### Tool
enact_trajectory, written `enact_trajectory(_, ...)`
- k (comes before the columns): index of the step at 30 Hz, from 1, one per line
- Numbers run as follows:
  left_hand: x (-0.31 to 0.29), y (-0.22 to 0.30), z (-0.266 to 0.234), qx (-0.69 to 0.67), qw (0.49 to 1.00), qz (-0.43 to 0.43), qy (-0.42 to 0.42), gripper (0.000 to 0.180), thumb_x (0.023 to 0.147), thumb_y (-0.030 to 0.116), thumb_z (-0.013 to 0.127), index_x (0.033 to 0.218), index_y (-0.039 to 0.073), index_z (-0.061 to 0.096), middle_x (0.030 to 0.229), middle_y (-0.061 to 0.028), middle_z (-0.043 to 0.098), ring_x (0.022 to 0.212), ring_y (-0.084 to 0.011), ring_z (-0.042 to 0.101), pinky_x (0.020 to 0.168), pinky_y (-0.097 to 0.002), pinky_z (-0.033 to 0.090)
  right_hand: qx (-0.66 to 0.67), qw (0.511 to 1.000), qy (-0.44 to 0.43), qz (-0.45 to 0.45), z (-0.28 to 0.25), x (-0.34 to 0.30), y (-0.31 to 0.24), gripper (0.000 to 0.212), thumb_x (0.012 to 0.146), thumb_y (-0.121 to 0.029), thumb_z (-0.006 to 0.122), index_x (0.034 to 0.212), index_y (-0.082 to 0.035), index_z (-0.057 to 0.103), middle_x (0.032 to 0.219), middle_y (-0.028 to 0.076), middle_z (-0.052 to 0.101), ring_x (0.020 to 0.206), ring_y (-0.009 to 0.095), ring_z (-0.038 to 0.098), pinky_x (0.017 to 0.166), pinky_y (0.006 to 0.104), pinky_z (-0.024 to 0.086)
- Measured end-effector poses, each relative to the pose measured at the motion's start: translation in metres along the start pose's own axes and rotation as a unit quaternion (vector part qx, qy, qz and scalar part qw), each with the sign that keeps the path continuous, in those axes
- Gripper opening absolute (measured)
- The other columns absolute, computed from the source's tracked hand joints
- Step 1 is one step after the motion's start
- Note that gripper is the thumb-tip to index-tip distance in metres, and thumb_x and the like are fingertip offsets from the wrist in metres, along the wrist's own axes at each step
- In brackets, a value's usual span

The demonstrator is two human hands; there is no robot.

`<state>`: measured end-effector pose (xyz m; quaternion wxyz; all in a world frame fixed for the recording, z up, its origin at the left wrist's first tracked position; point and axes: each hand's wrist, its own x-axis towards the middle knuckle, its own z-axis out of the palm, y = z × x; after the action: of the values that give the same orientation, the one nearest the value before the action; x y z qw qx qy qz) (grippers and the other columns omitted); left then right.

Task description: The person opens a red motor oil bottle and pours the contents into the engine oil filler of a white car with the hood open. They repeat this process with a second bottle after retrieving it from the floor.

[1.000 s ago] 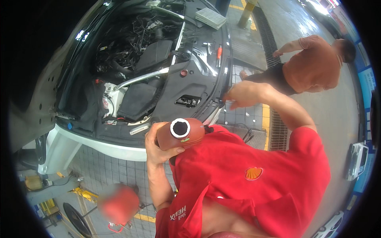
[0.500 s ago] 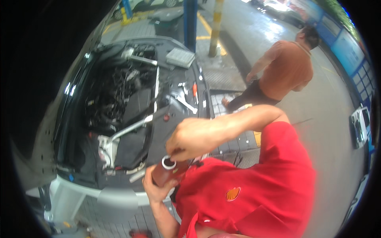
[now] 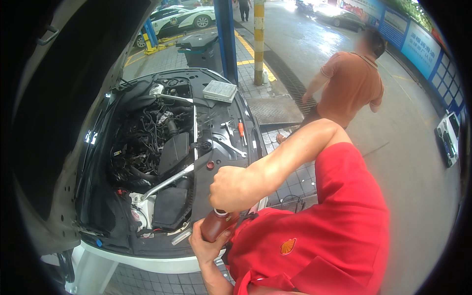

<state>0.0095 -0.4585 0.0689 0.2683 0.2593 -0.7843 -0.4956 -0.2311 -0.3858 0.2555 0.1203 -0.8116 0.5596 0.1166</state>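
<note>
My left hand (image 3: 200, 243) is wrapped round the body of a reddish-brown bottle (image 3: 215, 228), held in front of my red shirt above the car's front edge. Just over the bottle's pale neck, my right hand (image 3: 230, 188) is closed, its back toward me. It covers most of the mouth, and its fingertips are hidden, so what they pinch cannot be seen. Beyond that hand, a small dark-red cap (image 3: 210, 165) lies on the black front panel (image 3: 221, 110) of the car.
The open engine bay (image 3: 147, 132) has a silver brace (image 3: 169, 181). Wrenches (image 3: 230, 142) and an orange-handled screwdriver (image 3: 241, 130) lie on the panel near a pleated filter (image 3: 220, 91). A raised hood (image 3: 49, 98) borders the left. A person in an orange shirt (image 3: 351, 78) stands to the right.
My right hand has shifted over the bottle's mouth, hiding most of the white rim that showed before. My left hand still grips the bottle. The whole view has shifted slightly.
</note>
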Motion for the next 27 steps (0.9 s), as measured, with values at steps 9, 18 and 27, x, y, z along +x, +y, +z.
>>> enact_trajectory(9,0.002,-0.005,-0.002,0.014,1.000,0.022,0.011,0.076,0.064,0.035,0.108,0.123,0.007,0.070,0.103,-0.0136,0.082,0.093,-0.0286,0.081,0.083,-0.0403,0.063,-0.027,0.999,0.003,-0.042,0.005,0.005,0.001,0.036,0.089,-0.036,0.083,0.101,-0.003,0.077,0.090,0.012,0.080,0.085,0.035,0.080,0.070,0.0460,0.062)
enact_trajectory(18,-0.001,-0.004,-0.007,-0.012,0.999,0.023,0.025,0.075,0.066,0.041,0.106,0.122,0.005,0.070,0.102,-0.0140,0.081,0.093,-0.0248,0.080,0.085,-0.0395,0.063,-0.021,0.991,0.102,-0.087,0.011,0.001,0.007,0.034,0.079,-0.036,0.086,0.091,-0.006,0.078,0.084,0.011,0.079,0.083,0.033,0.079,0.070,0.0454,0.061)
enact_trajectory(27,-0.008,-0.007,-0.015,-0.166,0.986,0.021,0.022,0.081,0.066,0.037,0.108,0.127,0.002,0.069,0.109,-0.0106,0.081,0.099,-0.0208,0.079,0.088,-0.0360,0.062,0.082,0.996,0.021,-0.026,0.014,0.006,0.045,0.021,0.098,-0.021,0.071,0.108,-0.003,0.068,0.100,0.011,0.078,0.092,0.034,0.078,0.082,0.0464,0.060)
